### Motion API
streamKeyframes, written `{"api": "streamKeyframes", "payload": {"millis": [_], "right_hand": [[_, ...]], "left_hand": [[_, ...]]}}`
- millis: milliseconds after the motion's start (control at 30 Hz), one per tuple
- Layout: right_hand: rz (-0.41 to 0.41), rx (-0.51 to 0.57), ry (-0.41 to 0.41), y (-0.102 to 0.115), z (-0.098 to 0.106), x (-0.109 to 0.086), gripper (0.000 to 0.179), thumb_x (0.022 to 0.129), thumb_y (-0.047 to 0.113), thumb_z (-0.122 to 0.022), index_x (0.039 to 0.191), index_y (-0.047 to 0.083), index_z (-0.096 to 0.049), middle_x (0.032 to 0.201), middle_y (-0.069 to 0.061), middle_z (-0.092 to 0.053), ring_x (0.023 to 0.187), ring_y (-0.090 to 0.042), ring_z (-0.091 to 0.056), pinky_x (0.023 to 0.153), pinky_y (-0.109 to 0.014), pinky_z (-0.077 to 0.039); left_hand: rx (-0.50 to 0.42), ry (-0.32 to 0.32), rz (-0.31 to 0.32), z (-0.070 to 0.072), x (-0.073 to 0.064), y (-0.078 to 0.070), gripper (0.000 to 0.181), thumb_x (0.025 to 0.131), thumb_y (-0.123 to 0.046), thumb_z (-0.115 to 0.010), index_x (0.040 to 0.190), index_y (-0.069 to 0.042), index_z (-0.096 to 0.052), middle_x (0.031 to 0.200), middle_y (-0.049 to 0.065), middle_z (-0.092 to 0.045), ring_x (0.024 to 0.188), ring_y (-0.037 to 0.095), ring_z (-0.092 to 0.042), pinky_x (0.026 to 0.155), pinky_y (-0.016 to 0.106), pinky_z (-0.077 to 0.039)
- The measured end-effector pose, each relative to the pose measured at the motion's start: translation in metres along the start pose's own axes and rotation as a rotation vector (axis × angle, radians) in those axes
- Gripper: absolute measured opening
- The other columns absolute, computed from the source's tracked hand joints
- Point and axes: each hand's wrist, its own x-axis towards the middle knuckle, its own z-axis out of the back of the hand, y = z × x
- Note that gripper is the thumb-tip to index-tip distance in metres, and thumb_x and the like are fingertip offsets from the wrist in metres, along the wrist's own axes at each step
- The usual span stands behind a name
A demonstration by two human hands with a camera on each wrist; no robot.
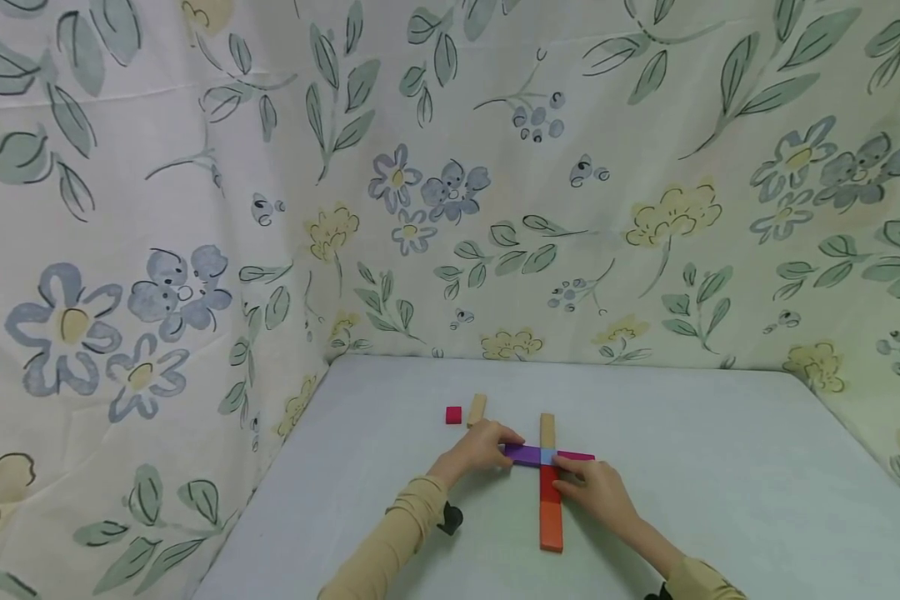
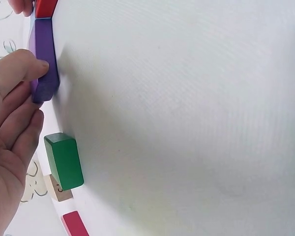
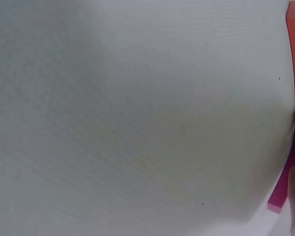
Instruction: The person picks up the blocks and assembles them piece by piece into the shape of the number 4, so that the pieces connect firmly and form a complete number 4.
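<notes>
Several coloured blocks form a cross on the white table. My left hand pinches the purple block that makes the cross's left arm, thumb on its near side. At the cross's right arm, my right hand holds the magenta block between forefinger and thumb; its fingertips are close to the light blue block in the centre. A red block and an orange block run toward me from the centre. A plain wooden block points away on the far side.
Left of the cross, a green block stands near my left hand, hidden from the head view. Beyond it lie another wooden block and a pinkish-red block. Floral cloth hangs behind and beside the table.
</notes>
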Motion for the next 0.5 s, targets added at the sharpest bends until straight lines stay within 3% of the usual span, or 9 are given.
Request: {"api": "streamKeyframes", "payload": {"millis": [500], "right_hand": [[0.007, -0.001, 0.002, -0.0007, 0.0001, 0.0004, 0.038, 0.076, 0.017, -0.078, 0.112, 0.008, -0.071, 0.106, -0.011, -0.072, 0.074, -0.008, -0.055, 0.066, -0.018, -0.047]], "left_hand": [[-0.027, 0.025, 0.012, -0.001, 0.0022, 0.0007, 0.039, 0.077, -0.013, -0.077, 0.116, -0.012, -0.069, 0.11, -0.002, -0.071, 0.091, 0.004, -0.059, 0.079, 0.017, -0.047]]}}
